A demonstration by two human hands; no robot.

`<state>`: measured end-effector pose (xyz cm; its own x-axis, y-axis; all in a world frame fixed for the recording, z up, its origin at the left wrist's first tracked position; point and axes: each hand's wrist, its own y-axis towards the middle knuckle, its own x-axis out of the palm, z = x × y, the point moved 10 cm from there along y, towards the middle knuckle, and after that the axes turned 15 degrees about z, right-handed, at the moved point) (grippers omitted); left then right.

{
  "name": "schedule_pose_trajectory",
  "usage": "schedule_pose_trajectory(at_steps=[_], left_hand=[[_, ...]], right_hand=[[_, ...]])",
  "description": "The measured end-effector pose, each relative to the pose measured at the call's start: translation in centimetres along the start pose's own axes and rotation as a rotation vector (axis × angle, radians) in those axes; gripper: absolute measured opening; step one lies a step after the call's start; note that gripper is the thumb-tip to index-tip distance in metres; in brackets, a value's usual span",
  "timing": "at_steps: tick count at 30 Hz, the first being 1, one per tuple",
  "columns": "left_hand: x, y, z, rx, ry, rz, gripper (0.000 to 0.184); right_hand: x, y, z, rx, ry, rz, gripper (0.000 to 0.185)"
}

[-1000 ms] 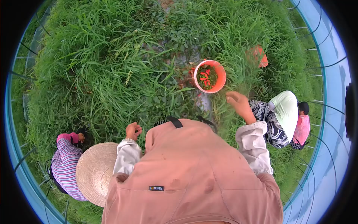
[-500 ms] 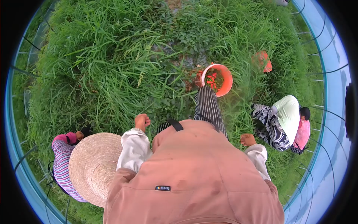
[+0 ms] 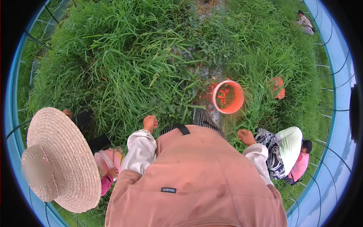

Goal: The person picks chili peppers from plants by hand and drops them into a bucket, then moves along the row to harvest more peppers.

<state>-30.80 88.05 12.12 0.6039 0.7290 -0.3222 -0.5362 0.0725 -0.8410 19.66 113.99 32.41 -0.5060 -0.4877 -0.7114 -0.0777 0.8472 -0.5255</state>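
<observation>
My left hand (image 3: 150, 123) hangs in front of my left hip, its fingers curled closed with nothing showing in them. On the other side, my right hand (image 3: 246, 137) is also loosely closed, with no object visible in it, near a co-worker's patterned clothing. Ahead of my legs an orange-red bucket (image 3: 238, 99) stands on the ground, holding red peppers (image 3: 224, 97) and some greenery. Neither hand touches the bucket. More red pieces lie at its left side, partly hidden by leaves.
Tall grass (image 3: 124, 72) surrounds a strip of low leafy plants (image 3: 215, 47). A second orange-red container (image 3: 279, 87) sits in the grass. A co-worker in a straw hat (image 3: 75, 159) is close at left; another person (image 3: 289, 151) bends at right. A further person (image 3: 305, 23) is far right.
The bucket now appears lower and further right. My right hand has shifted slightly left and up. The straw-hatted co-worker has turned or raised the head, and a far person has come into view.
</observation>
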Motion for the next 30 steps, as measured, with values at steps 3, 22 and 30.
schedule_pose_trajectory(at_steps=[3,22,30], left_hand=[[-2.1,1.1,-1.6,-0.035,-0.048,0.072,0.017],[2.1,-5.5,15.9,0.078,-0.257,0.354,0.019],[3.6,-6.2,19.9,0.174,-0.168,0.413,0.020]], right_hand=[[1.1,4.3,-0.1,-0.113,0.019,-0.070,0.017],[-7.1,20.1,15.2,0.471,0.226,-0.063,0.016],[-9.2,23.3,16.3,0.419,0.377,-0.006,0.024]])
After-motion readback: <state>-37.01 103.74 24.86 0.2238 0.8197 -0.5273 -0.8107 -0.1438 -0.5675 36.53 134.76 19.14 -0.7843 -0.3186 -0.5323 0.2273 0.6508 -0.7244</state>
